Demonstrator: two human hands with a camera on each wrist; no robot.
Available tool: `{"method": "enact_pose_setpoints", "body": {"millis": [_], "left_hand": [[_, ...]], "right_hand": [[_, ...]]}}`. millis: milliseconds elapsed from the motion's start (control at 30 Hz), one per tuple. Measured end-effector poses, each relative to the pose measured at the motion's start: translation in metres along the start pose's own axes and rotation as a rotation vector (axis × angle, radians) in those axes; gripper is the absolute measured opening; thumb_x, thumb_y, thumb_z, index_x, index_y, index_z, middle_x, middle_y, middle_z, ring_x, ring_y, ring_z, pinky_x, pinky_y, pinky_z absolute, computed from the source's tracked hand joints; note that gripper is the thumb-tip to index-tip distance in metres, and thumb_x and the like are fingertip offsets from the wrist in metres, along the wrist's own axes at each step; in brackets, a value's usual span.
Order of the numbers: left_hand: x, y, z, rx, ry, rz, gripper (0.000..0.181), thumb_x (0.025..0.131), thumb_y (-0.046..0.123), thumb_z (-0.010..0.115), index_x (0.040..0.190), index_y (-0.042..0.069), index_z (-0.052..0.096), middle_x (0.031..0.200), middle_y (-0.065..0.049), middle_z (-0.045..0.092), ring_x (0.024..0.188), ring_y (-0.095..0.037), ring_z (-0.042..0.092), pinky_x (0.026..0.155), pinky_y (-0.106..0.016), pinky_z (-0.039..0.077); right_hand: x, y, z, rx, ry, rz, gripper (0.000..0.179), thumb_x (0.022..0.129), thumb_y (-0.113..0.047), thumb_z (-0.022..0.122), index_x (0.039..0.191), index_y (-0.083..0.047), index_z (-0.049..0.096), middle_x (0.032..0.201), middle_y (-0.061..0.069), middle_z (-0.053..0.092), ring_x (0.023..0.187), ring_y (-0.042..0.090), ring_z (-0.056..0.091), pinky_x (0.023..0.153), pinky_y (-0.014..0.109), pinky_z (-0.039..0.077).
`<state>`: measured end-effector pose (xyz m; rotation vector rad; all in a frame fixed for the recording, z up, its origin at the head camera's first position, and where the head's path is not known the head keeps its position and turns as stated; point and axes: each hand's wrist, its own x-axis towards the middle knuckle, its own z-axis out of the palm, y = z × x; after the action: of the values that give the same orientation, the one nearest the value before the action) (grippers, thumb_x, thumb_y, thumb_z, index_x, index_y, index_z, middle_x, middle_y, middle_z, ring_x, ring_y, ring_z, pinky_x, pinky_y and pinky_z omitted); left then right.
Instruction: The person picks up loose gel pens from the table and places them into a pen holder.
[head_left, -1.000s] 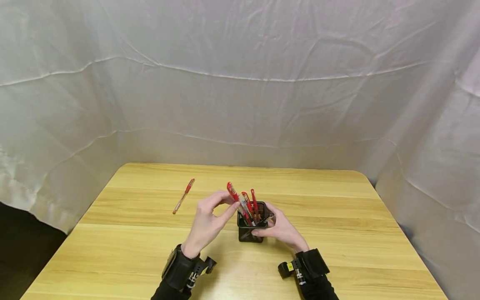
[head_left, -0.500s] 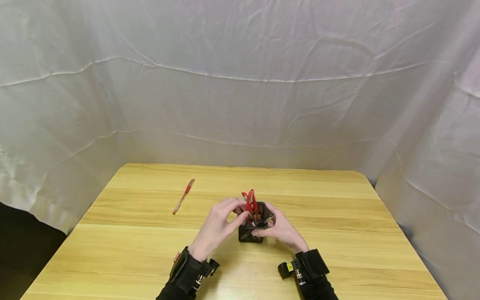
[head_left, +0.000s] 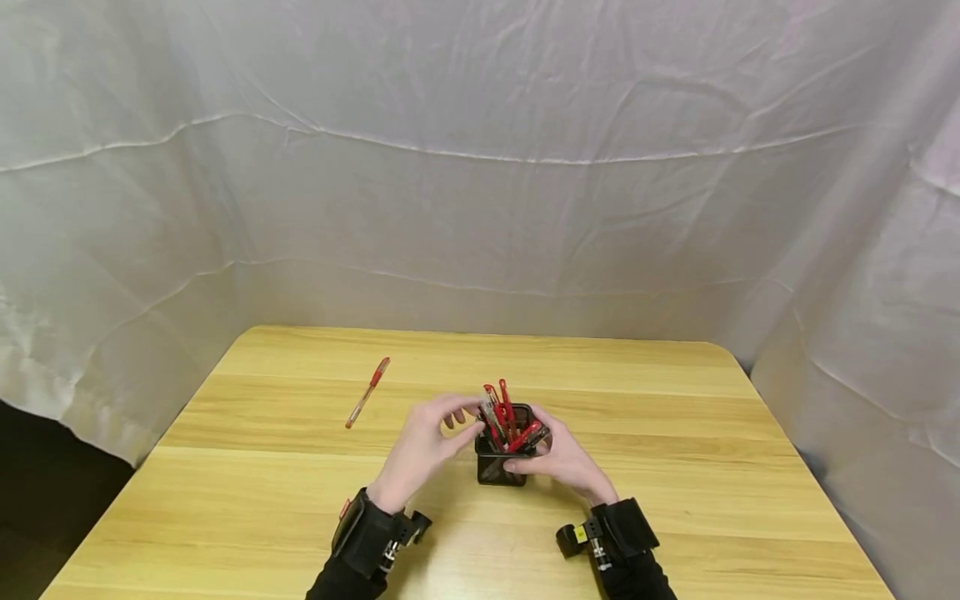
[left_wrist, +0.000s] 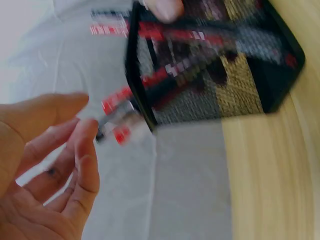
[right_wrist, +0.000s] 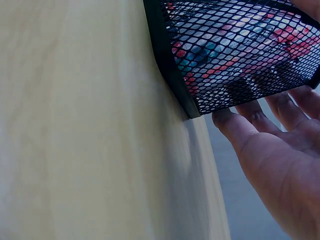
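Note:
A black mesh pen holder (head_left: 501, 469) stands on the table with several red-capped pens (head_left: 504, 408) leaning in it. My right hand (head_left: 566, 454) grips its right side, thumb on the front and fingers round behind; in the right wrist view fingertips press against the mesh (right_wrist: 240, 60). My left hand (head_left: 423, 446) is just left of the holder's rim, thumb and fingers parted. In the left wrist view my left hand (left_wrist: 55, 165) is close to the pen ends and holds nothing; the pens (left_wrist: 165, 75) are blurred. Another red pen (head_left: 367, 392) lies on the table at the left.
The light wooden table (head_left: 675, 433) extends on both sides of the holder. A pale fabric curtain (head_left: 480, 208) hangs behind the table and along its sides. Both wrists wear black straps with small cameras (head_left: 572, 539).
My left hand moved in to the holder with a red pen, let it go among the others, and drew back slightly left. A red pen now leans toward the right rim. My right hand stayed put.

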<state>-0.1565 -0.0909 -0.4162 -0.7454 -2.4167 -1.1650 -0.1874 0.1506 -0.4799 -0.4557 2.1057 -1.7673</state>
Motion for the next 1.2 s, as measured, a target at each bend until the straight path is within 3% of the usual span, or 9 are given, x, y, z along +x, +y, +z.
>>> {"method": "enact_pose_setpoints", "body": {"millis": [133,233,367,533,733,900,1200], "left_hand": [[-0.001,-0.016,-0.006,0.038,0.077,-0.133,0.027,0.088,0.007,0.074,0.114,0.003,0.071,0.102,-0.012,0.073,0.086,-0.021,0.064,0.075,-0.030,0.056],[-0.003,-0.029,-0.012,0.084,0.108,-0.218,0.026,0.090,0.007,0.072,0.115,0.001,0.071,0.105,-0.014,0.071,0.091,-0.027,0.065,0.080,-0.039,0.057],[-0.008,-0.047,-0.021,0.137,0.095,-0.341,0.030,0.092,0.011,0.071,0.119,-0.001,0.069,0.115,-0.018,0.068,0.107,-0.037,0.063,0.091,-0.052,0.053],[-0.015,-0.064,-0.032,0.175,0.032,-0.479,0.040,0.094,0.016,0.068,0.128,-0.003,0.064,0.135,-0.025,0.058,0.129,-0.046,0.050,0.105,-0.061,0.044],[-0.021,-0.071,-0.040,0.191,-0.045,-0.536,0.047,0.096,0.019,0.064,0.135,-0.006,0.057,0.146,-0.031,0.048,0.136,-0.049,0.044,0.112,-0.064,0.039],[-0.024,-0.075,-0.043,0.202,-0.098,-0.580,0.054,0.098,0.021,0.062,0.141,-0.008,0.050,0.153,-0.034,0.038,0.141,-0.053,0.036,0.115,-0.067,0.033],[-0.027,-0.085,-0.041,0.258,-0.148,-0.646,0.063,0.096,0.024,0.063,0.147,-0.006,0.042,0.158,-0.035,0.028,0.146,-0.054,0.027,0.117,-0.071,0.026]], "right_hand": [[-0.002,-0.003,0.002,-0.041,0.056,0.062,0.110,0.075,-0.013,0.088,0.159,0.001,0.018,0.166,0.025,0.016,0.151,0.048,0.021,0.117,0.067,0.026],[-0.002,-0.003,0.002,-0.060,0.071,0.082,0.112,0.075,-0.012,0.088,0.159,0.002,0.015,0.167,0.026,0.010,0.152,0.049,0.015,0.117,0.068,0.024],[-0.002,-0.003,0.002,-0.058,0.068,0.084,0.112,0.076,-0.011,0.087,0.159,0.002,0.014,0.167,0.025,0.009,0.152,0.050,0.016,0.117,0.068,0.025],[-0.002,-0.002,0.002,-0.051,0.067,0.086,0.112,0.076,-0.012,0.088,0.159,0.001,0.015,0.167,0.025,0.010,0.151,0.050,0.017,0.117,0.068,0.025],[-0.001,-0.001,0.001,-0.051,0.063,0.081,0.112,0.076,-0.013,0.088,0.159,0.000,0.015,0.167,0.025,0.011,0.151,0.051,0.019,0.117,0.068,0.026],[0.000,-0.001,0.000,-0.022,0.033,0.042,0.106,0.076,-0.010,0.087,0.158,-0.002,0.021,0.166,0.022,0.020,0.151,0.047,0.023,0.118,0.067,0.025],[0.000,-0.001,0.000,-0.024,0.031,0.032,0.104,0.076,-0.011,0.087,0.158,-0.003,0.024,0.164,0.021,0.025,0.151,0.044,0.026,0.119,0.066,0.025]]}}
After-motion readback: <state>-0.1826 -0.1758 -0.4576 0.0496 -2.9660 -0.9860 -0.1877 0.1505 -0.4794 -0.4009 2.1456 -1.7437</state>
